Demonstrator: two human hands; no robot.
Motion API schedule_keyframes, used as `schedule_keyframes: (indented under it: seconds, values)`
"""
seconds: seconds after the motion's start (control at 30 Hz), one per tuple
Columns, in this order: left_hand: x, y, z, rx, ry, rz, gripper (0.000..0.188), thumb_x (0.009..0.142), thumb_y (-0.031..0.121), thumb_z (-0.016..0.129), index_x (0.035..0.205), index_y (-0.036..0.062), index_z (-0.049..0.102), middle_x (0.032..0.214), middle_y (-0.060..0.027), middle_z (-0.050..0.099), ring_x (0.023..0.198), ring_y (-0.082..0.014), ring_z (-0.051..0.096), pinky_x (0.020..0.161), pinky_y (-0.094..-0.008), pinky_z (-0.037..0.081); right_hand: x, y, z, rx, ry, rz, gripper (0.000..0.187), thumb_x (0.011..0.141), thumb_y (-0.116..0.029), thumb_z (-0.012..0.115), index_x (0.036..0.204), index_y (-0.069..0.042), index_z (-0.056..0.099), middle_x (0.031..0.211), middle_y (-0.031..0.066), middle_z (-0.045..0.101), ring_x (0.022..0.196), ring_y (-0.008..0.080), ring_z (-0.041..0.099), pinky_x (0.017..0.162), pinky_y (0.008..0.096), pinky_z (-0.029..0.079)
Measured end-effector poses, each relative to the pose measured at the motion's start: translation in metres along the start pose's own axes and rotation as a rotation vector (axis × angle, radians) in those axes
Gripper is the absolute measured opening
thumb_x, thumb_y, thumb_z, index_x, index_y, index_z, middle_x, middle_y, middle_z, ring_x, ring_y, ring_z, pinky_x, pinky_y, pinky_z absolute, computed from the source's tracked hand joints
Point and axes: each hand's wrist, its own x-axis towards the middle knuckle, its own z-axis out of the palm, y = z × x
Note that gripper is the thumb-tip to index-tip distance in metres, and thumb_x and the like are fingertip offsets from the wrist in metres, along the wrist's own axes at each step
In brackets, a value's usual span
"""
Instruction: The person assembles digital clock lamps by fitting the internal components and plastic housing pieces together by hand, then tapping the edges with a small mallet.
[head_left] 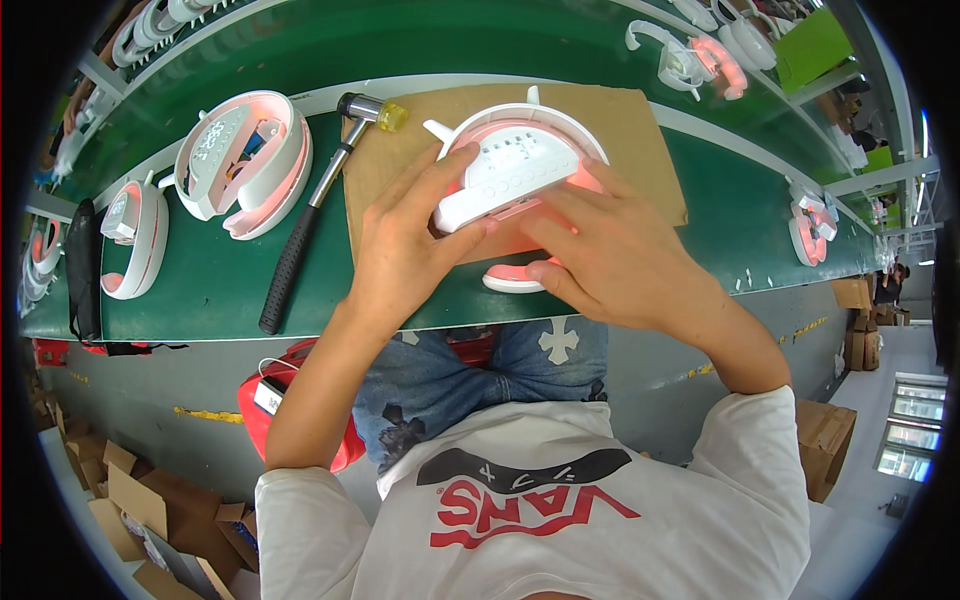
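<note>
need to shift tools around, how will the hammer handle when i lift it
The hammer likely feels head-heavy, with its metal head at one end. The textured black grip probably resists slipping. Its straight, shiny shaft should stay stiff.

Green bench point(740, 200) carries 1 flat cardboard sheet point(645, 150) near its middle, with 1 hammer point(303, 230) lying aslant at the sheet's left side, yellow-tipped head overlapping the sheet, black grip on the green top. Left of the hammer sits 1 open pink-and-white unit point(215, 155), its panel facing up; farther left, a smaller white-and-pink piece point(150, 235), and just beside it 1 long black pouch point(86, 270) reaching the front edge. Toward the right end, well apart from the sheet, lies 1 small pink-and-white assembly point(803, 240), detail unclear.
</note>
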Motion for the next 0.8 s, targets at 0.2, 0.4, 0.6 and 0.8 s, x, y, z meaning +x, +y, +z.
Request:
schedule_keyframes:
  seconds: [0.2, 0.4, 0.6, 0.8]
  values:
    - [0.001, -0.007, -0.008, 0.019, -0.037, 0.08, 0.062, 0.071, 0.014, 0.086, 0.13, 0.0115, 0.065, 0.133, -0.0291, 0.057, 0.099, -0.0316, 0.07, 0.071, -0.0339, 0.059, 0.007, -0.001, -0.011, -0.054, -0.114, -0.135, 0.03, 0.09, -0.034, 0.064, 0.104, -0.009, 0.071, 0.098, 0.0147, 0.066, 0.095, 0.0314, 0.063, 0.102, 0.0486, 0.042]
    - [0.001, 0.001, -0.01, -0.034, -0.131, -0.008, 0.061, 0.073, 0.015, 0.085, 0.131, 0.0127, 0.065, 0.133, -0.0265, 0.059, 0.088, -0.0253, 0.069, 0.068, -0.0321, 0.058, -0.02, 0.028, -0.001, 0.304, 0.107, -0.052, 0.02, 0.086, -0.018, 0.068, 0.102, -0.006, 0.071, 0.105, 0.0123, 0.068, 0.099, 0.0315, 0.063, 0.1, 0.0464, 0.045]
    - [0.007, 0.006, -0.008, -0.053, -0.176, -0.058, 0.059, 0.075, 0.015, 0.084, 0.131, 0.0119, 0.064, 0.133, -0.025, 0.059, 0.084, -0.023, 0.068, 0.065, -0.0303, 0.058, -0.023, 0.032, 0.013, 0.184, 0.447, 0.529, 0.035, 0.088, -0.013, 0.066, 0.122, -0.003, 0.062, 0.119, 0.0131, 0.062, 0.112, 0.0278, 0.06, 0.097, 0.0384, 0.046]
    - [0.01, 0.007, -0.011, -0.033, -0.252, -0.037, 0.051, 0.086, 0.02, 0.076, 0.134, 0.0106, 0.062, 0.136, -0.0256, 0.055, 0.1, -0.0265, 0.066, 0.079, -0.0336, 0.057, -0.017, 0.045, 0.032, 1.06, 0.389, 0.606, 0.042, 0.093, -0.013, 0.057, 0.132, 0.002, 0.051, 0.125, 0.0126, 0.059, 0.119, 0.022, 0.056, 0.101, 0.0352, 0.044]
